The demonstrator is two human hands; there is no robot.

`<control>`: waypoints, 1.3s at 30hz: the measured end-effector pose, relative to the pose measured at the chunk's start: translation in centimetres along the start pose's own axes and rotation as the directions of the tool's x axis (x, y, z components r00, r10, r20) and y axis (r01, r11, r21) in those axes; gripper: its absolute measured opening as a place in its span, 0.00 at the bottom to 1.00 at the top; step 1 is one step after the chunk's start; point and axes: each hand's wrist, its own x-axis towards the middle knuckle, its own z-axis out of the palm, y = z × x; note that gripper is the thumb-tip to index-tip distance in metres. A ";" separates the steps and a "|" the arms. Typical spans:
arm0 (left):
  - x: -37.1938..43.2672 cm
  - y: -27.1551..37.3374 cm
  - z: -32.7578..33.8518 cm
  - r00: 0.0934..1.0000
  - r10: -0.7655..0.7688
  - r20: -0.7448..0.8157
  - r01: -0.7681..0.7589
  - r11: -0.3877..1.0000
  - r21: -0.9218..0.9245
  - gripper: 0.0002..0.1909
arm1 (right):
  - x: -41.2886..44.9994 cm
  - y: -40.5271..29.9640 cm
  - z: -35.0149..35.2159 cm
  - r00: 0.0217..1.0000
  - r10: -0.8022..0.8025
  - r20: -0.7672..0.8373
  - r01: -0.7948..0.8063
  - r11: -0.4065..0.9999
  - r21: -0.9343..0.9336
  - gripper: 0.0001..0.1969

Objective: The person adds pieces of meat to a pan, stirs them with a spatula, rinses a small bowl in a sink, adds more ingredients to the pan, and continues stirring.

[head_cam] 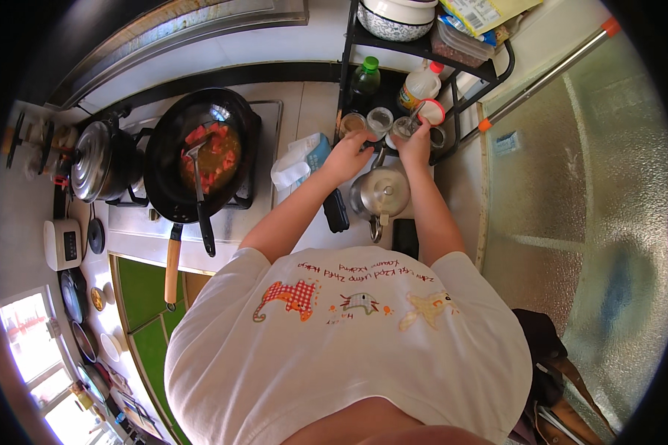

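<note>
My right hand point(414, 149) is at the front of the black rack, with its fingertips on a red-rimmed lid point(433, 112). The lid is tilted up beside a small glass jar point(403, 127), and a spoon point(416, 111) shows at the jar's mouth. The hand hides part of this jar. My left hand point(349, 156) has its fingers apart and appears to hold nothing. It is just in front of a jar of brown seasoning point(353, 123) and a second glass jar point(379, 119). Between my forearms stands a stainless steel kettle point(387, 191).
A black wok point(167, 161) on the stove holds red chopped food in liquid and a spatula point(197, 167); its wooden handle point(172, 261) juts toward me. Left of it is a lidded pot point(92, 161). Bottles point(366, 78) stand on the rack point(345, 72). A tissue pack point(306, 158) lies nearby.
</note>
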 end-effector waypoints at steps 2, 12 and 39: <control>-0.3 0.3 -0.1 1.000 -0.006 -0.016 0.006 1.000 -0.020 0.12 | -0.2 -0.8 -0.2 0.992 -0.128 -0.012 0.127 0.991 -0.048 0.40; -1.2 0.6 -0.6 0.996 -0.086 0.037 0.088 0.995 -0.055 0.12 | -0.8 -2.6 -2.3 1.000 -0.021 0.018 0.023 0.989 -0.148 0.33; -15.7 6.9 -8.4 0.962 -0.049 -0.269 0.045 0.999 -0.019 0.32 | -16.6 -18.7 -8.3 0.816 -0.391 0.427 0.059 0.790 0.611 0.39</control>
